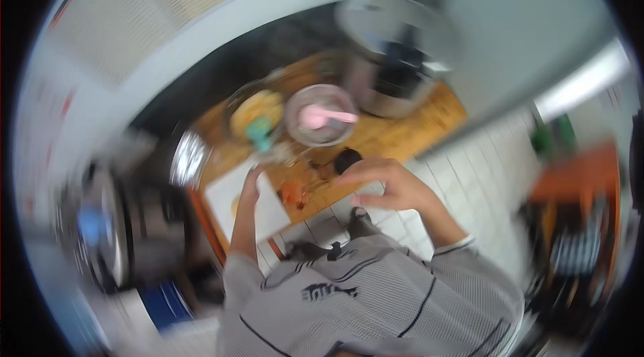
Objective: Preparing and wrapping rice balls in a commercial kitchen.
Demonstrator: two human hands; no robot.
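My left hand (253, 185) is over a white board (269, 206) at the near left of a wooden table (402, 136); its fingers are blurred. A small pale yellowish thing (235, 206) lies on the board beside my left wrist. My right hand (385, 183) hovers at the near edge, thumb and fingers apart, holding nothing. Close to its fingertips is a black round thing (347, 161). Between the hands lies a blurred orange-red item (293, 192). Farther back stand a bowl holding a pink scoop (316, 118) and a bowl of yellow food (259, 108) with a teal utensil (260, 133).
A large metal pot or cooker (390, 75) stands at the table's back right. Left of the table is another big metal vessel (118, 226), with shiny foil-like material (188, 158) nearby. At far right stands an orange-brown shelf unit (578, 171) on the tiled floor.
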